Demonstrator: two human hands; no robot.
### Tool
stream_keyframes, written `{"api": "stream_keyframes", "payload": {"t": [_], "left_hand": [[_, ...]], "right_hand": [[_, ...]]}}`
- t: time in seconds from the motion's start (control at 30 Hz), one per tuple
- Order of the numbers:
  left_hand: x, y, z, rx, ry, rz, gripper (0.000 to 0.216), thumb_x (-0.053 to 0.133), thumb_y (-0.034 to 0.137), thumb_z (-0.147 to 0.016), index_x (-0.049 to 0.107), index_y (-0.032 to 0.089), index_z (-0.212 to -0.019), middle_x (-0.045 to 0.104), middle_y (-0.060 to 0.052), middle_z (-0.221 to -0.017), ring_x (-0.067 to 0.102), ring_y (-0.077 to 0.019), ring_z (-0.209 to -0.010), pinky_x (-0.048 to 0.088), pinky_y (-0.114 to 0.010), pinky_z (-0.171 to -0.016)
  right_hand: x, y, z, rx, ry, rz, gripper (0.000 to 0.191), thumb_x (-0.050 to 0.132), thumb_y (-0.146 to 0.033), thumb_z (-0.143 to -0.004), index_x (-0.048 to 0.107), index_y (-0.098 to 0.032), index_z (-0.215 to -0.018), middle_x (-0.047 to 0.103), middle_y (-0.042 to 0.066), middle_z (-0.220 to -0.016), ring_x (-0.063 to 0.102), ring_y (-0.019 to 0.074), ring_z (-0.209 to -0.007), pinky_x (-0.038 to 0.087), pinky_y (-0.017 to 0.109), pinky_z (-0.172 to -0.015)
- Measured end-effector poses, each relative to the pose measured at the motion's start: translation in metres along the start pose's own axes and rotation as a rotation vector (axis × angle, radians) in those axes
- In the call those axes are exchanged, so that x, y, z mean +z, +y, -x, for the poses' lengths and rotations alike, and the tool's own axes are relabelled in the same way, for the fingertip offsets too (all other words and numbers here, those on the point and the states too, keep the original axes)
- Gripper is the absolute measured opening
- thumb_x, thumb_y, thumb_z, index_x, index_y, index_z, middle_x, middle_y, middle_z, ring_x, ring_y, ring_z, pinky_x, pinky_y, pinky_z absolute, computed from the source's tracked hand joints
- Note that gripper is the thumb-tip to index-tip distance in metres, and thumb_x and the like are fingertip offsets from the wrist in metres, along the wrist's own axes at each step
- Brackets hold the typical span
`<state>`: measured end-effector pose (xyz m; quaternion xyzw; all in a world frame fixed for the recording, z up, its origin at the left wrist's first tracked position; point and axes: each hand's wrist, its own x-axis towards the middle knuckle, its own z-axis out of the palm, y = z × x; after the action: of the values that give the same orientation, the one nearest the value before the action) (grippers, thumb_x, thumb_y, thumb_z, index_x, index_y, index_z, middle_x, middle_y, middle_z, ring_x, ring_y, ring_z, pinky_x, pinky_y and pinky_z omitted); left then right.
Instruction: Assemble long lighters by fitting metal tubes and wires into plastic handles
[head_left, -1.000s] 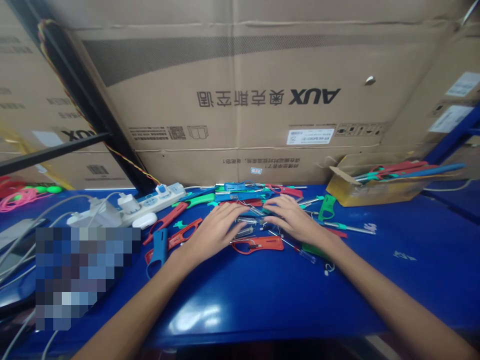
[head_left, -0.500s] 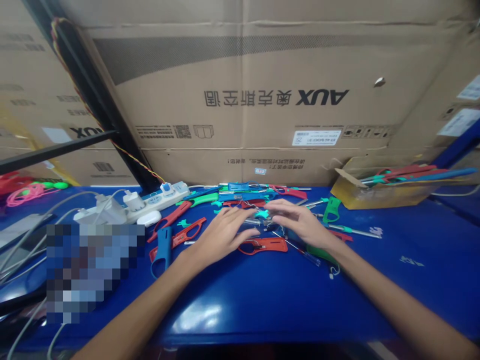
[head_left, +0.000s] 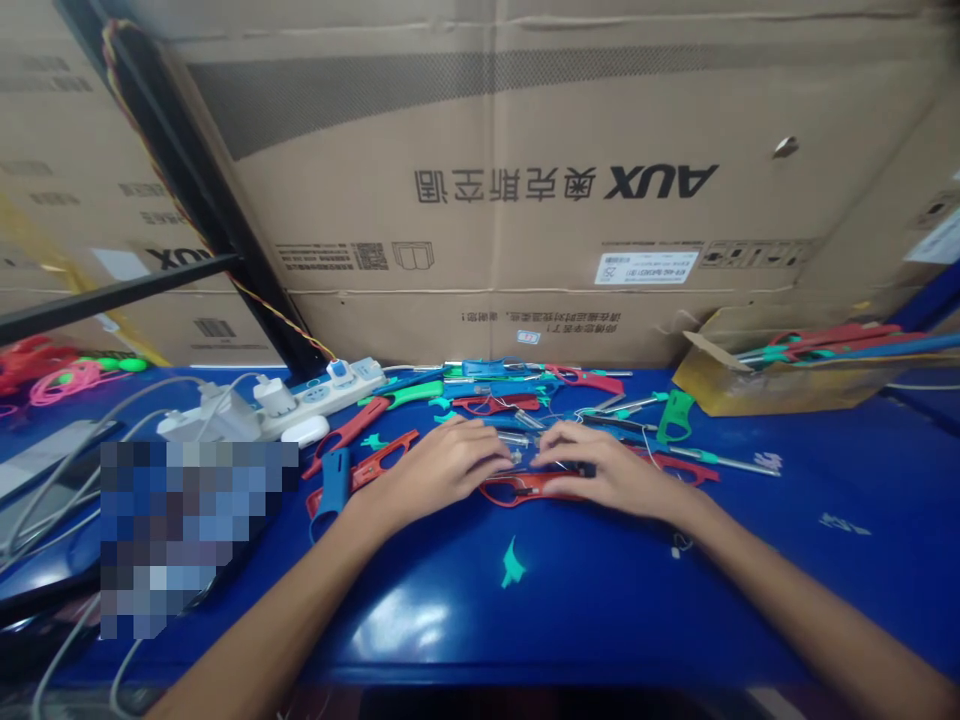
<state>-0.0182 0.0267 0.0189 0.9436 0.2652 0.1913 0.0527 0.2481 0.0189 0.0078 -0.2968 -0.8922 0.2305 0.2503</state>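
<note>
At six o'clock of the heap [head_left: 495, 404]: left hand [head_left: 450, 465], right hand [head_left: 619, 470]; either grip, I can't tell. Judged small-part handling; next needs steadiness.

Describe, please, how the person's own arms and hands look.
The left hand and right hand are without gloves, and no rings can be made out. The left forearm and right forearm are uncovered as far as they show: no sleeves, watch or bracelet.

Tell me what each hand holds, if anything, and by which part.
It cannot be told: the left hand and right hand are curled near a red handle, hiding any hold between finger and thumb.
</note>
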Motion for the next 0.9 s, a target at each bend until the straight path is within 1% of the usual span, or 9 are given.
{"api": "stream_keyframes", "payload": {"t": [0.13, 0.3, 0.4, 0.47, 0.53, 0.6, 0.73, 0.8, 0.9], "left_hand": [[-0.002, 0.002, 0.0, 0.0, -0.02, 0.008, 0.027, 0.043, 0.027, -0.107, 0.068, 0.019, -0.099, 0.069, -0.004, -0.095, 0.062, -0.0172, -0.086, 0.045, -0.032, -0.078], [-0.004, -0.003, 0.001, -0.033, 0.009, -0.012, 0.028, 0.043, 0.03, -0.107, 0.066, 0.018, -0.098, 0.069, -0.004, -0.094, 0.062, -0.0175, -0.087, 0.044, -0.033, -0.082], [-0.003, -0.004, 0.001, -0.032, 0.005, -0.008, 0.028, 0.042, 0.031, -0.107, 0.066, 0.019, -0.098, 0.069, -0.003, -0.095, 0.063, -0.0173, -0.087, 0.044, -0.033, -0.082], [-0.003, -0.003, 0.002, -0.032, -0.01, -0.007, 0.029, 0.042, 0.031, -0.107, 0.066, 0.019, -0.098, 0.07, -0.003, -0.095, 0.063, -0.0173, -0.087, 0.044, -0.033, -0.082], [-0.004, -0.002, 0.002, -0.033, -0.014, -0.009, 0.029, 0.041, 0.031, -0.108, 0.066, 0.019, -0.099, 0.07, -0.003, -0.096, 0.063, -0.0174, -0.089, 0.044, -0.034, -0.083], [-0.005, -0.001, 0.002, -0.034, 0.0, -0.016, 0.028, 0.041, 0.032, -0.108, 0.066, 0.02, -0.105, 0.07, -0.003, -0.1, 0.064, -0.0178, -0.093, 0.045, -0.035, -0.086], [-0.005, 0.005, 0.003, -0.033, 0.043, 0.005, 0.03, 0.041, 0.036, -0.108, 0.058, 0.021, -0.127, 0.067, -0.006, -0.121, 0.062, -0.0205, -0.111, 0.047, -0.038, -0.097], [-0.002, 0.009, 0.003, -0.034, 0.065, 0.019, 0.036, 0.043, 0.039, -0.107, 0.049, 0.022, -0.138, 0.061, -0.008, -0.133, 0.059, -0.023, -0.121, 0.047, -0.04, -0.102], [0.003, 0.013, 0.002, -0.042, 0.083, 0.009, 0.044, 0.047, 0.039, -0.105, 0.04, 0.022, -0.145, 0.055, -0.011, -0.142, 0.054, -0.0257, -0.129, 0.046, -0.043, -0.105]], "right_hand": [[0.009, -0.022, 0.002, -0.098, -0.093, 0.038, 0.03, 0.068, -0.048, -0.089, 0.073, -0.024, -0.108, 0.067, 0.004, -0.1, 0.063, 0.0178, -0.094, 0.051, 0.033, -0.085], [0.034, -0.04, 0.004, -0.204, -0.19, 0.228, 0.047, 0.061, -0.058, -0.09, 0.069, -0.02, -0.117, 0.069, 0.007, -0.097, 0.063, 0.0213, -0.092, 0.051, 0.033, -0.079], [0.042, -0.041, 0.004, -0.26, -0.263, 0.294, 0.042, 0.053, -0.054, -0.096, 0.068, -0.02, -0.116, 0.069, 0.006, -0.094, 0.063, 0.0203, -0.088, 0.051, 0.032, -0.074], [0.04, -0.039, 0.004, -0.231, -0.271, 0.295, 0.037, 0.052, -0.05, -0.098, 0.069, -0.02, -0.112, 0.068, 0.006, -0.095, 0.063, 0.0198, -0.088, 0.052, 0.032, -0.073], [0.034, -0.036, 0.004, -0.176, -0.211, 0.243, 0.033, 0.054, -0.046, -0.098, 0.067, -0.021, -0.113, 0.069, 0.006, -0.101, 0.064, 0.0196, -0.092, 0.053, 0.032, -0.077], [0.027, -0.032, 0.003, -0.12, -0.092, 0.148, 0.031, 0.057, -0.044, -0.098, 0.065, -0.023, -0.119, 0.069, 0.006, -0.107, 0.065, 0.0191, -0.097, 0.053, 0.032, -0.083], [0.019, -0.024, 0.002, 0.013, 0.154, 0.016, 0.032, 0.055, -0.04, -0.099, 0.057, -0.026, -0.128, 0.068, 0.006, -0.112, 0.066, 0.0182, -0.091, 0.054, 0.035, -0.082], [0.02, -0.022, 0.001, 0.064, 0.2, 0.013, 0.03, 0.051, -0.038, -0.101, 0.053, -0.026, -0.129, 0.068, 0.006, -0.111, 0.066, 0.0175, -0.085, 0.055, 0.035, -0.078], [0.023, -0.021, 0.0, 0.099, 0.191, 0.024, 0.025, 0.046, -0.036, -0.103, 0.052, -0.025, -0.124, 0.07, 0.005, -0.106, 0.068, 0.0178, -0.086, 0.055, 0.034, -0.078]]}}
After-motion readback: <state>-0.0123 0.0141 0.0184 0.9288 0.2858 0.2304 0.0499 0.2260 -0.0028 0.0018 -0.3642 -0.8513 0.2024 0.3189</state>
